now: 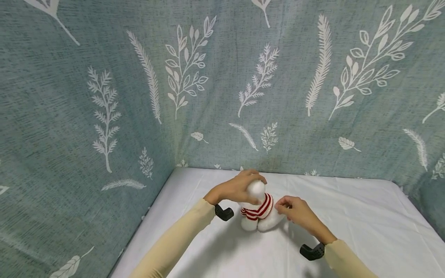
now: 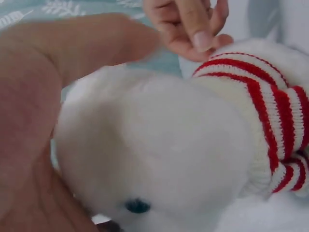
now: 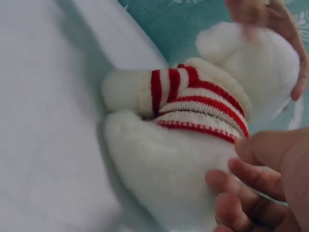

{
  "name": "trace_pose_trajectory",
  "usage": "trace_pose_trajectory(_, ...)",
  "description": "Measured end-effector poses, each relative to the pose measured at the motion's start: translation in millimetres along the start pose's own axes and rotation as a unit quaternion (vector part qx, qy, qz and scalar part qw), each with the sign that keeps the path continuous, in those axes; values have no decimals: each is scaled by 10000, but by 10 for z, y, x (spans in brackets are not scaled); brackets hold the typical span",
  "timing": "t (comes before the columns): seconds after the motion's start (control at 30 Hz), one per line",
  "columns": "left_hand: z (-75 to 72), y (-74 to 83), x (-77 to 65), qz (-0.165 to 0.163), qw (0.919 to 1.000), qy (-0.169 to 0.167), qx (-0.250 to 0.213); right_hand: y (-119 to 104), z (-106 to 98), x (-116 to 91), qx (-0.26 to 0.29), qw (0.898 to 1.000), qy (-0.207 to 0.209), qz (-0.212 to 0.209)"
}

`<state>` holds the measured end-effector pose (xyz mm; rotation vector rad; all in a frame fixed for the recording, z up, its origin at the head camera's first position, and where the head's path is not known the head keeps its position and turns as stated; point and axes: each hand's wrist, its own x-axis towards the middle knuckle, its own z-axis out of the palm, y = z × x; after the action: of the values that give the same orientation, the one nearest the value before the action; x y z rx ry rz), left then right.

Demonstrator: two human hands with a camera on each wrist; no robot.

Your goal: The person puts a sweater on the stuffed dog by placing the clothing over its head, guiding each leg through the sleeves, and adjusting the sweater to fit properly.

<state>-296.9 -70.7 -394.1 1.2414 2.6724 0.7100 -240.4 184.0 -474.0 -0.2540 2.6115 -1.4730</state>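
Note:
A white plush toy (image 1: 256,189) in a cream knitted sweater (image 1: 261,209) with red stripes sits on a white-covered table. My left hand (image 1: 240,188) cups its round head, fingers over the far side and thumb across the near side. One dark eye (image 2: 138,206) shows in the left wrist view, close to the palm. Behind the toy's back is my right hand (image 1: 294,210), fingers loosely bent. Its thumb tip (image 3: 244,147) is right at the sweater's hem; the other fingertips are beside the white fur below, with nothing visible between them and the thumb.
The white cloth (image 1: 333,216) covers the tabletop and has faint creases. Blue-green curtains (image 1: 222,85) with white leaf prints hang along the back and the left side. Each wrist wears a black camera mount (image 1: 224,212).

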Motion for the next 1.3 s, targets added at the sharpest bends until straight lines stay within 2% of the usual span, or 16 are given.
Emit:
trace_pose_trajectory(0.1,8,11,-14,-206,9995,168,-156,-26,29,37,-91,9997,221,34)
trace_pose_trajectory(0.37,54,-18,-8,-407,9977,526,123,-101,117,149,-367,9980,499,119)
trace_pose_trajectory(0.53,80,12,8,-566,9956,514,542,-117,141,202,-425,9972,569,231)
trace_pose_trajectory(0.8,115,31,7,-478,9925,533,989,-165,155,209,-154,9980,501,360)
trace_pose_trajectory(1.03,122,-8,-15,-486,9931,549,917,-178,167,197,-222,9979,533,304)
trace_pose_trajectory(1.3,101,-55,-79,-604,9941,544,714,-72,109,126,-430,9961,697,338)
